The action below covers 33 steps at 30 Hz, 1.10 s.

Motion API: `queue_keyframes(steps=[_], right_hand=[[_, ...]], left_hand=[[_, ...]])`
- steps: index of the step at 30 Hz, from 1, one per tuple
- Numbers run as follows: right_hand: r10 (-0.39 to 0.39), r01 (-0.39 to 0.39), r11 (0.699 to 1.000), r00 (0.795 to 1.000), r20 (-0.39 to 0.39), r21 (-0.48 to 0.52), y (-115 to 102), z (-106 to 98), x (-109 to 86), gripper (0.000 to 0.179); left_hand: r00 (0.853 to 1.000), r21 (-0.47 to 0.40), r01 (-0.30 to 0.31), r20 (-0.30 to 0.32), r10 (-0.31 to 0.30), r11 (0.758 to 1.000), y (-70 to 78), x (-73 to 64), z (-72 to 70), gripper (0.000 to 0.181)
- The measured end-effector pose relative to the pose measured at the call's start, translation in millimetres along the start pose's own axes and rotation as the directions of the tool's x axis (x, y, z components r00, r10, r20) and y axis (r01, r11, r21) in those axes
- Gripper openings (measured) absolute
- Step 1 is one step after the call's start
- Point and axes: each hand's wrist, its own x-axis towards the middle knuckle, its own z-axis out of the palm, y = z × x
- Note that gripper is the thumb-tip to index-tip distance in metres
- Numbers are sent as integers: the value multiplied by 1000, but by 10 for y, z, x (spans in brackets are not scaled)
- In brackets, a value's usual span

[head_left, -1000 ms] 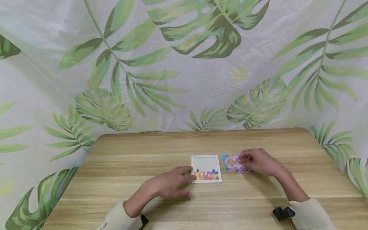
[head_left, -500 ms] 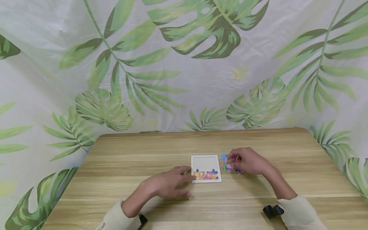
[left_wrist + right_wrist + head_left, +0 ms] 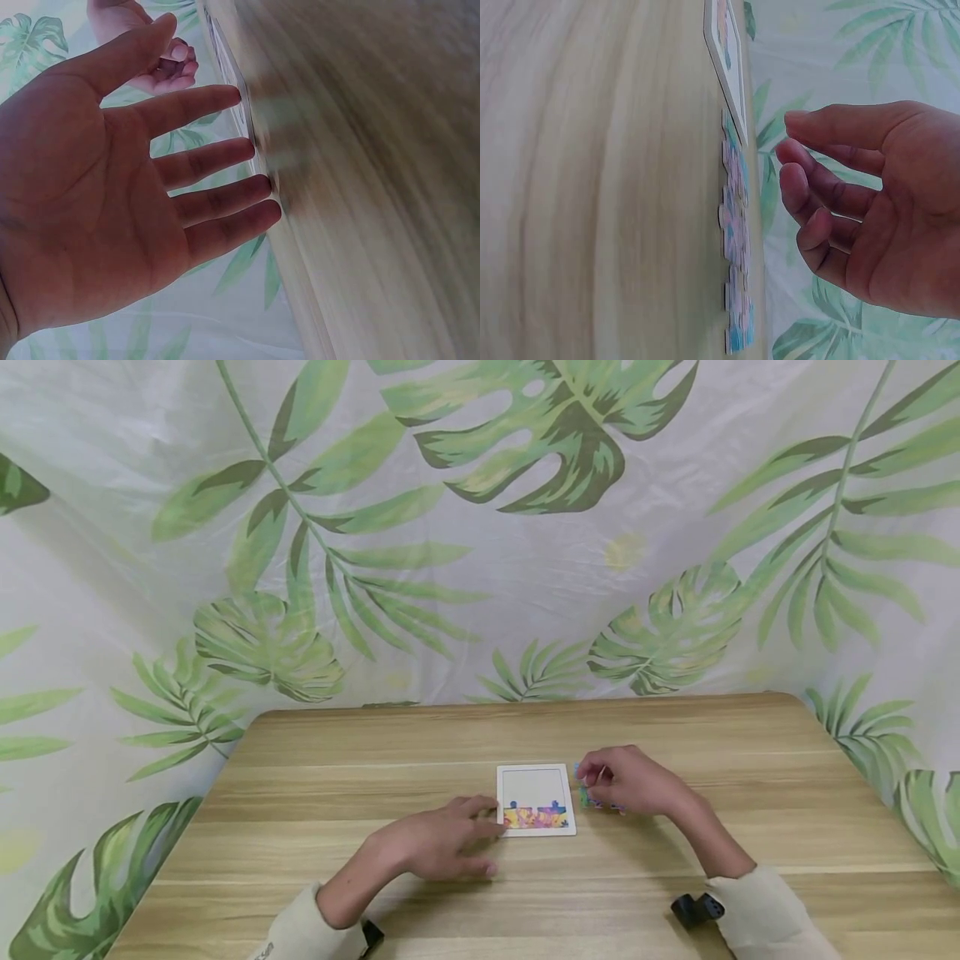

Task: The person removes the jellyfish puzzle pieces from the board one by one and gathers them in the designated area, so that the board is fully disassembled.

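Note:
A square white puzzle tray (image 3: 536, 783) lies on the table, with a row of joined, colourful jigsaw pieces (image 3: 537, 817) along its near side. My left hand (image 3: 444, 845) rests at the tray's left edge; in the left wrist view its fingers (image 3: 202, 160) are nearly straight. Just right of the tray lie loose jigsaw pieces (image 3: 586, 797), partly covered by my right hand (image 3: 633, 782). The right wrist view has those pieces flat on the table in a cluster, and the bent fingers (image 3: 795, 184) hover above them. No piece shows between thumb and fingertips.
The wood-grain table (image 3: 375, 735) runs back to a leaf-patterned cloth (image 3: 420, 568) that hangs behind it and at both sides. A small black device (image 3: 697, 910) sits at the right sleeve's cuff.
My right hand has moved left over the loose pieces, closer to the tray, and now covers more of those nearest it. My left hand stays almost where it was.

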Motion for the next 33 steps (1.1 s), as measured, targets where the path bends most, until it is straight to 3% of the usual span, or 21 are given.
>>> queue_keyframes(steps=[14,23,33], right_hand=[[-109,110,992,994,31,-54,-215,198,219,14],[-118,119,993,990,80,-5,-312,339,338,17],[-77,75,997,991,107,18,-410,468,426,22]], left_hand=[[999,29,-48,-7,48,998,-25,-7,-16,55],[998,38,-68,-12,68,997,-22,-17,-13,56],[999,40,-52,2,52,998,-3,-21,-2,56]])
